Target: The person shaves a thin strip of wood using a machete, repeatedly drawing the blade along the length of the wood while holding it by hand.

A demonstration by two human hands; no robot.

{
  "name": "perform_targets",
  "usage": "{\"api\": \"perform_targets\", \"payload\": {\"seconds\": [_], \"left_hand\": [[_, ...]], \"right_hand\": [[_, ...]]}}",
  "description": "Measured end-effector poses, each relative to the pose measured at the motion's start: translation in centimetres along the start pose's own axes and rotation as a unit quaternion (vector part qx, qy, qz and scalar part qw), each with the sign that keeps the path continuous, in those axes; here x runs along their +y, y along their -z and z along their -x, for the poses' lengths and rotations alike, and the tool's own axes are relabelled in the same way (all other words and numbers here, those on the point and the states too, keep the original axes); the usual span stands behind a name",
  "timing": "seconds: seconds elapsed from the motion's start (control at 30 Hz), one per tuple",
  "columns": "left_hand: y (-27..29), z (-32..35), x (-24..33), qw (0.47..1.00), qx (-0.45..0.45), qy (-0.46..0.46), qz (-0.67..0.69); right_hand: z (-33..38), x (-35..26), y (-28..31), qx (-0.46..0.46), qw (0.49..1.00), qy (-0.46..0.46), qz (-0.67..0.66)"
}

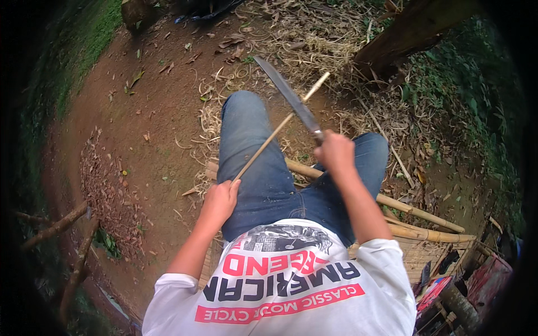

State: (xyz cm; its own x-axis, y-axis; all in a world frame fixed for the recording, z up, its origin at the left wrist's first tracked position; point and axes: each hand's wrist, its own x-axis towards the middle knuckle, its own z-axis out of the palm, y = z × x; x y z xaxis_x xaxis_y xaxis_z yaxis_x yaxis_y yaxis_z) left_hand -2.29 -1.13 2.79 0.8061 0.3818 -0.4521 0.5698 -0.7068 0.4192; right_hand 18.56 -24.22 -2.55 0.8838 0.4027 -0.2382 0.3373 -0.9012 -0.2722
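Note:
My right hand (pixel 336 150) is closed round the handle of a machete (pixel 286 91), whose long dark blade points up and to the left. A thin bamboo stick (pixel 259 150) slants from lower left to upper right, and the blade crosses over it near its pale far end. Closed on the stick's lower end is my left hand (pixel 220 199), resting by my left thigh. Whether the edge bites into the stick I cannot tell.
I sit on a bamboo bench (pixel 420 246) with pole edges (pixel 423 215). Pale curled shavings (pixel 314 42) and dry leaves litter the brown soil. A tree trunk (pixel 403 39) leans at the upper right. Branches (pixel 61 227) stand at the left, and a cluttered pile lies lower right.

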Motion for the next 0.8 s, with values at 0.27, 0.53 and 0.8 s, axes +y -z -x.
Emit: {"api": "perform_targets", "payload": {"seconds": [0.27,0.53,0.8], "left_hand": [[0.3,0.3,-0.5,1.0,-0.011,0.006,-0.002],[0.3,-0.3,0.4,0.999,-0.008,-0.006,0.039],[0.8,-0.1,-0.2,0.999,-0.013,-0.021,0.024]], "right_hand": [[-1.7,1.4,-1.0,-0.025,0.999,0.023,0.036],[0.5,-2.2,-1.3,-0.019,0.997,0.06,-0.041],[-3.1,3.2,1.5,-0.007,1.0,-0.017,0.013]]}}
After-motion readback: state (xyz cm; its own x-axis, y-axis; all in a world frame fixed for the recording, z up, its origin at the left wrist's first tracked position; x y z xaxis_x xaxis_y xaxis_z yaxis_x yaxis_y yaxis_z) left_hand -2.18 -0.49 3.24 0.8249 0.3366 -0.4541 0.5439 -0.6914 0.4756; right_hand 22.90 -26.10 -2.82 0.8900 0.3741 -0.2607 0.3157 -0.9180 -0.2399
